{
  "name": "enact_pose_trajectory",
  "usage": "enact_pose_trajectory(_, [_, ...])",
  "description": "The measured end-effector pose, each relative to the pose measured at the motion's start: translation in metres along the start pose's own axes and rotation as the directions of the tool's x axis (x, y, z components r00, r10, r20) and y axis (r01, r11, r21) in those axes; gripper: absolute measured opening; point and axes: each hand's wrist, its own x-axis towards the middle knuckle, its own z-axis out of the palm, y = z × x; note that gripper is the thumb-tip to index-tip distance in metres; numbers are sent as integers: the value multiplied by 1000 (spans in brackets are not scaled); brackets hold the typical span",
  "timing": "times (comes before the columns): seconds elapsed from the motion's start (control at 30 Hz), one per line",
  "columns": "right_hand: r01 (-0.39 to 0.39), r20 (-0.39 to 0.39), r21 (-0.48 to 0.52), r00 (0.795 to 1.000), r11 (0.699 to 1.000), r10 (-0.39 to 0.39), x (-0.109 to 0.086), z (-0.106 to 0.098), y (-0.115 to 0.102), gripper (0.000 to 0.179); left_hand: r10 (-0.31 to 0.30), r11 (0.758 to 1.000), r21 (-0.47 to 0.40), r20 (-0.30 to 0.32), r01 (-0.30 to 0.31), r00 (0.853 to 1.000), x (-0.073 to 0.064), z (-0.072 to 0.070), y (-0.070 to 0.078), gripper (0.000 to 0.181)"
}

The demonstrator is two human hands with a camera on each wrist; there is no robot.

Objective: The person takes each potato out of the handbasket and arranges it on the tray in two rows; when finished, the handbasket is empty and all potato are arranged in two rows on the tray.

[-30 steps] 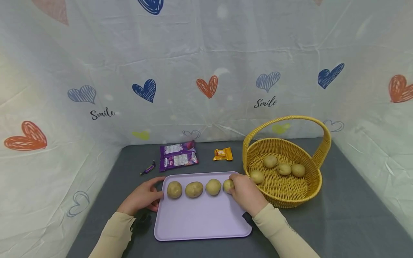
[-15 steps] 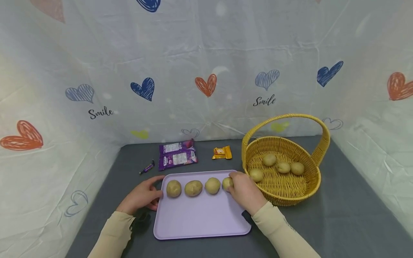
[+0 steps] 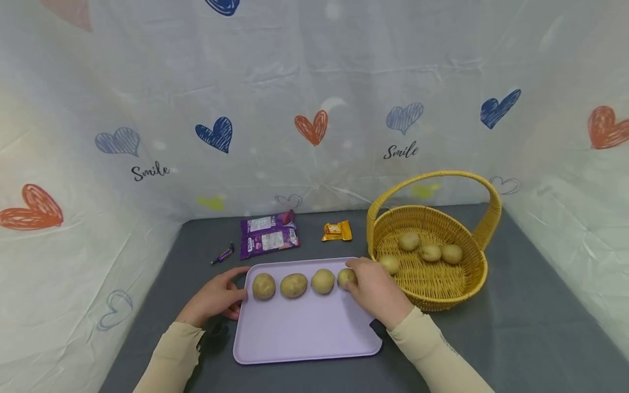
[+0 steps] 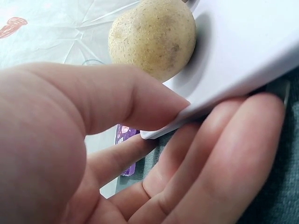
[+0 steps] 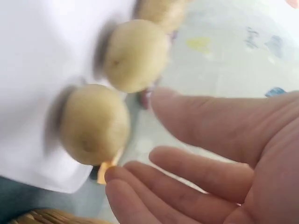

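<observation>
A lilac tray (image 3: pixel 307 333) lies on the table with several potatoes in a row along its far side. My left hand (image 3: pixel 213 297) holds the tray's left rim; in the left wrist view the thumb (image 4: pixel 159 105) lies on the rim and the fingers curl against its underside. Beside the rightmost potato (image 3: pixel 346 277) is my right hand (image 3: pixel 378 289). The right wrist view shows that potato (image 5: pixel 96 123) resting on the tray, apart from the spread thumb and fingers, with nothing in the hand.
A yellow wicker basket (image 3: pixel 437 303) with several potatoes stands right of the tray. Behind the tray lie a purple snack packet (image 3: pixel 270 240), an orange wrapped snack (image 3: pixel 337 231) and a small purple wrapped candy (image 3: pixel 223 254). A heart-print cloth (image 3: pixel 265 180) hangs at the back.
My right hand has let go of the rightmost potato and drawn slightly right of it. The left hand stays at the tray's rim. The head view has shifted slightly.
</observation>
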Motion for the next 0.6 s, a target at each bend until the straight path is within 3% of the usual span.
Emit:
enact_pose_trajectory(0.2, [35,49,49,998,998,-37,-17,-41,16,36,-15,1000,8,-1,15,1000,1,1,-2,76])
enact_pose_trajectory(0.43, [83,16,30,996,996,-83,-32,-104,50,34,-6,999,37,-4,7,1000,2,-2,-4,78])
enact_pose_trajectory(0.6, [17,64,55,998,998,-20,-22,-135,79,37,-10,999,43,-1,10,1000,4,1,-2,78])
